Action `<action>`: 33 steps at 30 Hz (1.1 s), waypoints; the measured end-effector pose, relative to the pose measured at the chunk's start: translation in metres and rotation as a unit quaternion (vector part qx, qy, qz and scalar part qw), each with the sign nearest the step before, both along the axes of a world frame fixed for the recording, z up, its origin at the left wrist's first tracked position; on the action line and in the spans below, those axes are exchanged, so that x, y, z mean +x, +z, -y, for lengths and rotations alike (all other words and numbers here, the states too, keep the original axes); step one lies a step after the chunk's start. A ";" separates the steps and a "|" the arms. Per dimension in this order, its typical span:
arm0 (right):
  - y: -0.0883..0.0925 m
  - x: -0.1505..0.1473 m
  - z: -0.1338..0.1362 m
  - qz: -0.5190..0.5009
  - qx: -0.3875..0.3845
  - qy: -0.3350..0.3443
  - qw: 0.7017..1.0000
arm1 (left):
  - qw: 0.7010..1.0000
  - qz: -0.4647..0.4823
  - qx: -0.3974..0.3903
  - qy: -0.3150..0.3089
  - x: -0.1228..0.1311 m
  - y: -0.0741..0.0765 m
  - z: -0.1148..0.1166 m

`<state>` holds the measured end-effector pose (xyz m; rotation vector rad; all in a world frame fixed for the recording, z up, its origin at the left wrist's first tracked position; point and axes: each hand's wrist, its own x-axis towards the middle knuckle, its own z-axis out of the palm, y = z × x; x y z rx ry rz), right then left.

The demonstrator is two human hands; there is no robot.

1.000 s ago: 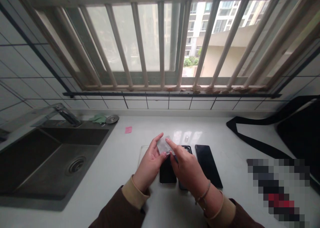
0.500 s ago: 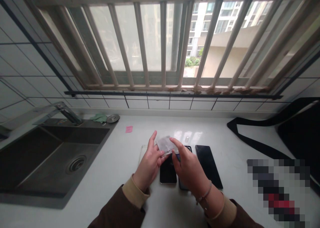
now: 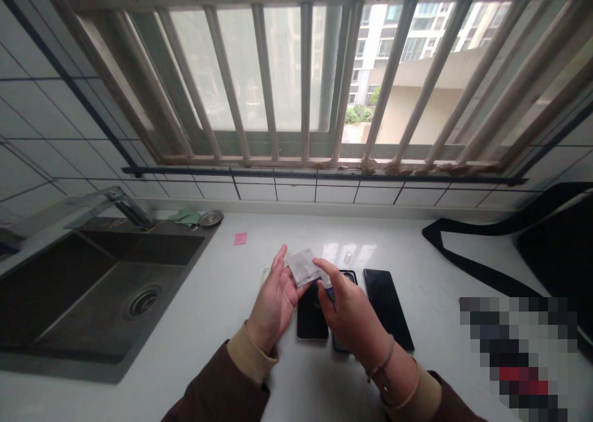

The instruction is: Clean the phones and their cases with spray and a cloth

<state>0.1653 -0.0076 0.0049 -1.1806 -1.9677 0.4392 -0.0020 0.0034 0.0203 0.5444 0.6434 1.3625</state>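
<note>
My left hand [image 3: 277,301] is turned palm up, thumb raised, with a folded white wipe [image 3: 303,267] held across its fingers. In my right hand [image 3: 352,308] is a small spray bottle [image 3: 328,286] with a whitish top and dark blue body, mostly hidden by my fingers. Its index finger lies at the top of the bottle, beside the wipe. Under my hands a black-screened phone [image 3: 312,320] lies flat on the counter. A second phone [image 3: 340,343] is largely covered by my right hand. To the right lies a larger black phone [image 3: 388,308].
A small clear cap [image 3: 348,257] stands behind the phones. Left are a pink sticky note [image 3: 240,238] and a sink [image 3: 111,372] with faucet [image 3: 132,209]. A green cloth [image 3: 185,217] and metal strainer [image 3: 211,219] sit behind. A black strap [image 3: 467,224] and bag are right.
My left fingers have shifted beneath the wipe, and its thumb has come off it. More of the spray bottle now shows in my right hand.
</note>
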 end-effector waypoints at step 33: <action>-0.006 0.000 -0.001 0.010 0.019 -0.003 1.000 | 0.999 0.015 -0.008 0.032 -0.002 0.004 -0.001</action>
